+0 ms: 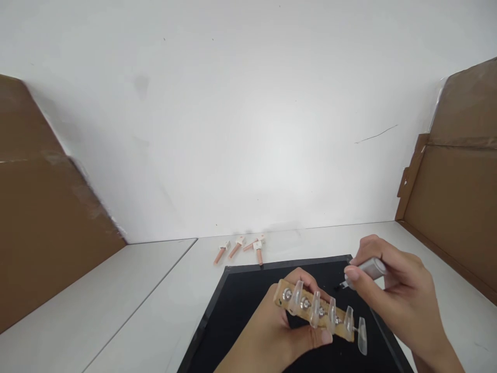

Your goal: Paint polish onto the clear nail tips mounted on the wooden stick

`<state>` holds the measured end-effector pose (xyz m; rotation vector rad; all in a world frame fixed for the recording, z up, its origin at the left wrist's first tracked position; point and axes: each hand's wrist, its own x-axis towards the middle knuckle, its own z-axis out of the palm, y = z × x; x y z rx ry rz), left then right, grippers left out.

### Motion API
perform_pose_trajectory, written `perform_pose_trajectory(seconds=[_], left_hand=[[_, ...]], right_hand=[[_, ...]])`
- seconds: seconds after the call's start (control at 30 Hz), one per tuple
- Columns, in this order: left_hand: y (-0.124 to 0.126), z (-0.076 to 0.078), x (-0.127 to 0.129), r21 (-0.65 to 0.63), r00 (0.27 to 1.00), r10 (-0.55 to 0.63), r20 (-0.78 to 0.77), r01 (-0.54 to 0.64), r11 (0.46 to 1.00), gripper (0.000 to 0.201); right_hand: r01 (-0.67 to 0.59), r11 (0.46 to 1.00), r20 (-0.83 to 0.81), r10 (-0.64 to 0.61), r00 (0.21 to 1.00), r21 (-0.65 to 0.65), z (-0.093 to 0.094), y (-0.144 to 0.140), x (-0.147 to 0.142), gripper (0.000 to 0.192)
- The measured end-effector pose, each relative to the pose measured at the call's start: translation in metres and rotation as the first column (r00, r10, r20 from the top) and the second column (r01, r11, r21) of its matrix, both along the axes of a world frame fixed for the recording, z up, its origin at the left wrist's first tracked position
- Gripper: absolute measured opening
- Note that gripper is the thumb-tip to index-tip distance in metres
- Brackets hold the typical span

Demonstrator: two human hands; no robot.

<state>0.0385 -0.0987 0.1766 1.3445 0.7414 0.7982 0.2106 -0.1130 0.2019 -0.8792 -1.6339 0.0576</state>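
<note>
My left hand point(277, 331) is closed round a narrow wooden block point(285, 299) with silver round studs along it. Several clear false nail tips point(315, 311) stand out in a row from this nail holder, the last one point(362, 335) past its right end. To the right, my right hand point(402, 292) pinches a nail polish brush by its grey cap point(373, 268). The dark bristle tip point(342, 285) points down and left, apart from the nail tips. Both hands are above a black mat point(233, 316).
Several pinkish sticks with white blocky ends point(258, 251) lie on the white table point(171, 300) behind the mat. Brown cardboard panels stand at the left point(50, 207) and right point(458, 191). A white wall point(248, 129) rises at the back.
</note>
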Motion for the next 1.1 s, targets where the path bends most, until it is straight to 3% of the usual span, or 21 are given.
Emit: perform_pose_trajectory(seconds=[0.1, 0.27, 0.5, 0.73, 1.0, 1.1], left_hand=[[0.000, -0.003, -0.005, -0.029, 0.999, -0.004, 0.032, 0.005, 1.000, 0.036], [0.004, -0.003, -0.010, -0.078, 0.984, -0.077, 0.160, 0.091, 0.993, 0.038], [0.004, 0.003, -0.010, -0.177, 0.959, -0.131, 0.253, 0.179, 0.968, 0.043], [0.004, 0.003, -0.009, -0.163, 0.957, -0.150, 0.246, 0.194, 0.967, 0.043], [0.001, 0.000, -0.016, -0.170, 0.962, -0.105, 0.253, 0.151, 0.974, 0.044], [0.002, -0.002, -0.018, -0.134, 0.980, -0.051, 0.192, 0.077, 0.988, 0.041]], right_hand=[[-0.054, 0.998, -0.086, 0.051, 0.995, -0.037, -0.003, -0.001, 0.000, 0.022], [-0.266, 0.956, -0.220, 0.234, 0.947, -0.126, -0.008, -0.004, -0.003, 0.019], [-0.377, 0.909, -0.288, 0.318, 0.903, -0.178, -0.006, -0.006, -0.008, 0.030], [-0.327, 0.927, -0.227, 0.284, 0.932, -0.185, 0.011, -0.006, -0.012, 0.029], [-0.160, 0.969, -0.266, 0.106, 0.958, -0.190, -0.001, -0.002, -0.005, 0.017], [-0.166, 0.972, -0.277, 0.116, 0.954, -0.165, -0.006, -0.002, -0.002, 0.022]])
